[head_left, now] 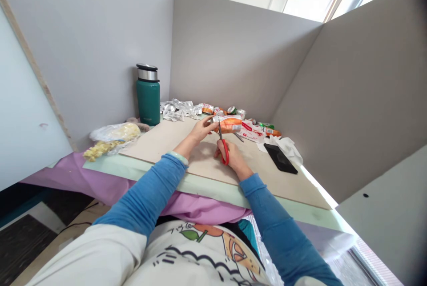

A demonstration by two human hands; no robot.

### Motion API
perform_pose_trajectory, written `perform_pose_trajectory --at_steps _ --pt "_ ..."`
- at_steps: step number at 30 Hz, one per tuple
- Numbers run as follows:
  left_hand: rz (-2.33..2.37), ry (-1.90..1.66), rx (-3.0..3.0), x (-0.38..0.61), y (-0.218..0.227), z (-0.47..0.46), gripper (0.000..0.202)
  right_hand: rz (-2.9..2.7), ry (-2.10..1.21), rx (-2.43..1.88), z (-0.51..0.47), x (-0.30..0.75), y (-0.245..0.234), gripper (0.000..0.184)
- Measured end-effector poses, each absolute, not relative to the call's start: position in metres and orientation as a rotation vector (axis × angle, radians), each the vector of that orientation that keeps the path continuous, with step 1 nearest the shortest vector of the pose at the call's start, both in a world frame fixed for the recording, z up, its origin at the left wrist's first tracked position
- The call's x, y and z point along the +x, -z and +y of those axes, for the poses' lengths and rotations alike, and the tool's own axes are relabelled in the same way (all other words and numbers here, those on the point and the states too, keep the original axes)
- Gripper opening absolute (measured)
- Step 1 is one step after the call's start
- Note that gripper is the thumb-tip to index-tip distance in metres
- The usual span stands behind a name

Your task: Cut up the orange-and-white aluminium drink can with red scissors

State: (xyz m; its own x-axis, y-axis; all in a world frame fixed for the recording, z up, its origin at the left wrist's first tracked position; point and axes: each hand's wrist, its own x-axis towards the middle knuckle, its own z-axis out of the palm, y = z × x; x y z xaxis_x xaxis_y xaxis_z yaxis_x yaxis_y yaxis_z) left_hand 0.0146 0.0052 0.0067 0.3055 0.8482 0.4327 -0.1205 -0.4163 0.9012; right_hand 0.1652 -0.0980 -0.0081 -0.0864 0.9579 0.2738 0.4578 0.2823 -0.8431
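Observation:
An orange and white drink can [231, 124] lies sideways just above the board, held at its left end by my left hand [203, 128]. In my right hand [230, 152] is a pair of scissors [225, 151] with red handles, the fingers wrapped round them. Their blades point up and away from me and cross the can's left part, close to my left fingertips. Whether the blades have cut into the metal, I cannot tell. Both hands are over the middle of the beige board [203, 161].
A green bottle [148, 99] stands at the back left, near a plastic bag [116, 132] and a yellow bundle [100, 150]. Silvery scraps [182, 109] and several cans [207, 108] line the back. A black phone [280, 158] and white tissue [291, 149] lie right. Grey panels [233, 50] enclose the table.

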Motion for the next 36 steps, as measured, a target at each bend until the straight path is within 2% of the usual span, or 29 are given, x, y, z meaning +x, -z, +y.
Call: perform_pose_trajectory --at_steps 23,31,36 --pt "0.611 -1.256 1.597 0.014 -0.007 0.004 0.075 -1.663 -0.829 -1.237 -0.088 0.168 0.018 0.051" --pt "0.656 -1.298 1.635 0.015 -0.007 0.007 0.064 -1.665 -0.831 -1.211 -0.089 0.168 0.018 0.054" --pt "0.603 -1.249 1.601 0.014 -0.006 0.007 0.071 -1.670 -0.845 -1.208 -0.088 0.169 0.019 0.055"
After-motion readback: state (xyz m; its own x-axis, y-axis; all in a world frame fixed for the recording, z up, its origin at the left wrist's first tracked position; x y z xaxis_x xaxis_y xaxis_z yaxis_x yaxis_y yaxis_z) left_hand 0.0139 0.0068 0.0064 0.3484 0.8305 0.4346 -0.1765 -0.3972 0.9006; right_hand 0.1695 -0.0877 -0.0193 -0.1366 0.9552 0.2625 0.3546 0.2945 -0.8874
